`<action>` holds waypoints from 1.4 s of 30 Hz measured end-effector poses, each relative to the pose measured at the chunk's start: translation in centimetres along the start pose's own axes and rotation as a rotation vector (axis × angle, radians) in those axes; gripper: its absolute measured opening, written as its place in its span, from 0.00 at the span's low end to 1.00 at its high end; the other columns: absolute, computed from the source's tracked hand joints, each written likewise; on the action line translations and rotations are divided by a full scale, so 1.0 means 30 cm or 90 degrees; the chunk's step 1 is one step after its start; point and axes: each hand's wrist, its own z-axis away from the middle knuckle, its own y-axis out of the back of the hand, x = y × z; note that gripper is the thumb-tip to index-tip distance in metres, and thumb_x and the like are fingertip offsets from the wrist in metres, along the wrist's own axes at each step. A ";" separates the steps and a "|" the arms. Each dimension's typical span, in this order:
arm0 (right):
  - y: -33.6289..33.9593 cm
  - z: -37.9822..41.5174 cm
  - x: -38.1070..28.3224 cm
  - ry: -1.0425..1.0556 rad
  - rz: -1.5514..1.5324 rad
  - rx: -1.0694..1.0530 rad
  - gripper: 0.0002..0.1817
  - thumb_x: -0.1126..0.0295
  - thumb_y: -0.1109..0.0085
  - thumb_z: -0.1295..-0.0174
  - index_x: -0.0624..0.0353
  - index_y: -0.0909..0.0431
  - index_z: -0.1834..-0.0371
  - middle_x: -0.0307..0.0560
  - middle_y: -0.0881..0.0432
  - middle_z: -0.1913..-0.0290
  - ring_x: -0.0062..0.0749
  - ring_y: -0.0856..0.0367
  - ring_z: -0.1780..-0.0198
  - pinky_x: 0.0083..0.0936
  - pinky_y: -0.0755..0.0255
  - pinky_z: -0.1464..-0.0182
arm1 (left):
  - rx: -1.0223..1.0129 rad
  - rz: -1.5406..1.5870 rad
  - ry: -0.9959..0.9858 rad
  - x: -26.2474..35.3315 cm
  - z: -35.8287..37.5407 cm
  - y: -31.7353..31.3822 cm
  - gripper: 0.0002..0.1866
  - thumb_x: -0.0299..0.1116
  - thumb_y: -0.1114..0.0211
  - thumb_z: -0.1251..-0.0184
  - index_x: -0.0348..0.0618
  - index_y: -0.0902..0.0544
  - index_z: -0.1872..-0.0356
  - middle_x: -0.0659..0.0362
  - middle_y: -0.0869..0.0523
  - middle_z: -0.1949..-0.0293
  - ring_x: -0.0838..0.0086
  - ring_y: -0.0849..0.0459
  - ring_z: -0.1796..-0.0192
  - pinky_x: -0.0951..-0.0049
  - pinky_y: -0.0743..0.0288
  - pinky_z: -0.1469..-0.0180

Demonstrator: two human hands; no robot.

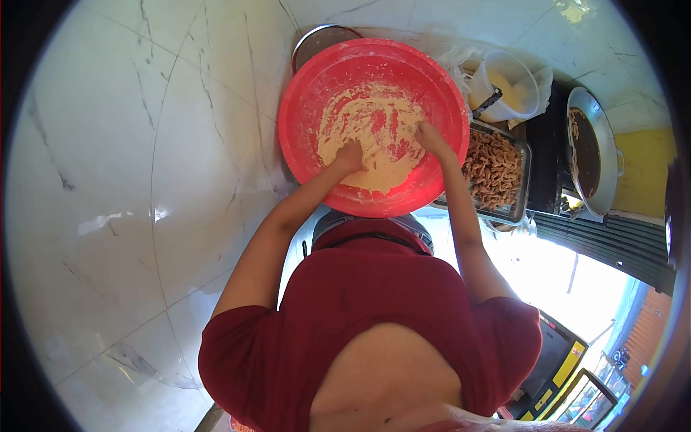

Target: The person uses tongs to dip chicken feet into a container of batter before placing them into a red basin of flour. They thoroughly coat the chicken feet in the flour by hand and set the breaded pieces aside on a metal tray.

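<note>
Overhead, head view: a person in a red shirt leans over a red basin [302,108] resting on a white marbled surface [129,201].
Dough: pale, floury dough [374,137] is smeared across the floor of the red basin, with bare red streaks showing through it.
Left hand: the left hand [351,155] is curled into something close to a fist and pressed down into the dough at the middle of the basin; whether it grips a lump cannot be told.
Right hand: the right hand [430,138] lies on the dough toward the basin's right side, fingers bent and pushing in; how far they are spread is too small to tell.
Handling, as a judgement: the dough looks soft, sticky and wet, likely to cling to the fingers and tear rather than lift whole; it is best gathered from its edges by scooping underneath. The basin looks light and may slide on the smooth surface, so its rim is the place to steady it.
Beside the basin: a metal tray [520,210] of brown fried pieces sits just to the right, a white bucket [529,90] with a pale filling beyond it, and a dark pan [603,155] farther right.
Behind the basin: a metal bowl [317,39] peeks out.
Writing: no brand, label or readable text shows anywhere.
</note>
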 end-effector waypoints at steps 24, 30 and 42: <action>-0.158 -0.023 0.034 0.069 0.208 -0.250 0.14 0.76 0.46 0.53 0.58 0.21 0.60 0.59 0.20 0.62 0.47 0.21 0.55 0.36 0.27 0.54 | -0.150 -0.050 0.039 0.120 0.042 0.070 0.38 0.46 0.24 0.64 0.34 0.27 0.51 0.48 0.23 0.51 0.59 0.24 0.46 0.61 0.27 0.50; -0.234 -0.043 -0.045 0.078 0.399 -0.272 0.17 0.75 0.39 0.57 0.61 0.22 0.60 0.59 0.21 0.65 0.47 0.20 0.58 0.36 0.26 0.57 | -0.165 -0.071 -0.055 0.092 0.016 -0.015 0.25 0.43 0.29 0.56 0.36 0.22 0.59 0.48 0.19 0.61 0.60 0.19 0.56 0.63 0.24 0.58; -0.127 -0.087 0.018 -0.065 0.014 -0.394 0.09 0.74 0.50 0.47 0.66 0.23 0.67 0.43 0.20 0.74 0.24 0.23 0.76 0.22 0.29 0.73 | -0.324 0.559 0.073 -0.159 0.047 0.141 0.15 0.41 0.49 0.35 0.38 0.24 0.72 0.58 0.26 0.83 0.75 0.27 0.78 0.72 0.33 0.75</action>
